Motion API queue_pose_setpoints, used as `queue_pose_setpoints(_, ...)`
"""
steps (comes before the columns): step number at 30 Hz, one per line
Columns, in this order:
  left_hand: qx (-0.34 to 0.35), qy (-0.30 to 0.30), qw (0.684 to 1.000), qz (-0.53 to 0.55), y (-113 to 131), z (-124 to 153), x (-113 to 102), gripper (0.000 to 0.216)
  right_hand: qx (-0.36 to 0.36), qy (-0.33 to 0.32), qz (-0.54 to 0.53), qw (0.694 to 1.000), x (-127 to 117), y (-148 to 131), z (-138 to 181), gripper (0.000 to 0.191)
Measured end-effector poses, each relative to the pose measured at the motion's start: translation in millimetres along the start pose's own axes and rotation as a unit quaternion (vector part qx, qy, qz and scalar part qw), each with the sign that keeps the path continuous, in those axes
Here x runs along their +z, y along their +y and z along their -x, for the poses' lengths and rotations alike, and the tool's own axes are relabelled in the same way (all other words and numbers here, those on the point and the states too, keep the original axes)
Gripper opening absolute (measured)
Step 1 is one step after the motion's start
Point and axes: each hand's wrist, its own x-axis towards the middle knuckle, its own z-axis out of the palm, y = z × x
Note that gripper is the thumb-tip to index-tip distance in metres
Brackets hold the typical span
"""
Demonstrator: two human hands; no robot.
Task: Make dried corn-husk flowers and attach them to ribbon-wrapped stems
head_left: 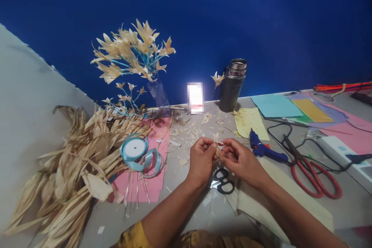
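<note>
A small pale corn-husk flower (pixel 216 138) is pinched between both my hands, its pointed petals showing above the fingertips. The fingers of my left hand (pixel 201 162) are closed on it from one side, and those of my right hand (pixel 240 159) from the other. Its lower part is mostly hidden by my fingers. Just below the hands lie small scissors (pixel 228 186) with black handles. A blue glue gun (pixel 266 149) rests to the right of my right hand. Husk scraps (pixel 192 131) are scattered on the table beyond my hands.
Dried corn husks (pixel 58 174) heap up at left, beside a ribbon roll (pixel 134 148) and pink paper (pixel 162 162). Behind stand a vase (pixel 158 95) of husk flowers (pixel 130 50) and an uncapped flask (pixel 231 89). Red-handled scissors (pixel 315 178), cords and a power strip (pixel 345 159) lie right.
</note>
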Motion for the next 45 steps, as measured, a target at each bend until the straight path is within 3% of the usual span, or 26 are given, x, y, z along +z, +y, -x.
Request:
queue_pose_setpoints(3, -0.028, 0.006, 0.998, 0.051, 0.1, -2.1, -0.4, 0.029, 0.002, -0.019, 0.002, 1.000, -1.2, 0.5, 3.6, 0.028)
queue_pose_setpoints(7, -0.017, 0.008, 0.997, 0.075, 0.0, -3.0, -0.1, 0.031, 0.016, -0.042, -0.005, 0.999, -2.0, 1.9, 7.4, 0.022)
queue_pose_setpoints(13, 0.003, 0.002, 0.998, 0.067, 1.3, -0.3, 0.8, 0.029, 0.017, 0.002, -0.061, 0.998, 3.7, 1.6, 5.7, 0.020)
queue_pose_setpoints(21, -0.007, -0.004, 0.998, 0.061, 1.1, 2.2, -3.0, 0.031, 0.096, 0.013, -0.180, 0.979, 8.7, -3.3, 4.9, 0.021)
queue_pose_setpoints(30, -0.117, -0.070, 0.972, 0.194, 2.5, -0.6, -5.5, 0.036, 0.038, 0.043, -0.128, 0.990, 11.8, 9.9, 5.6, 0.013)
queue_pose_setpoints(39, -0.059, -0.034, 0.979, 0.191, 8.7, 4.7, -9.1, 0.039, 0.035, 0.063, -0.141, 0.987, 6.3, 8.1, 5.9, 0.021)
queue_pose_setpoints(45, -0.045, -0.026, 0.978, 0.203, 7.4, 10.5, -5.2, 0.041, -0.007, 0.124, -0.066, 0.990, 7.2, 6.6, 7.7, 0.022)
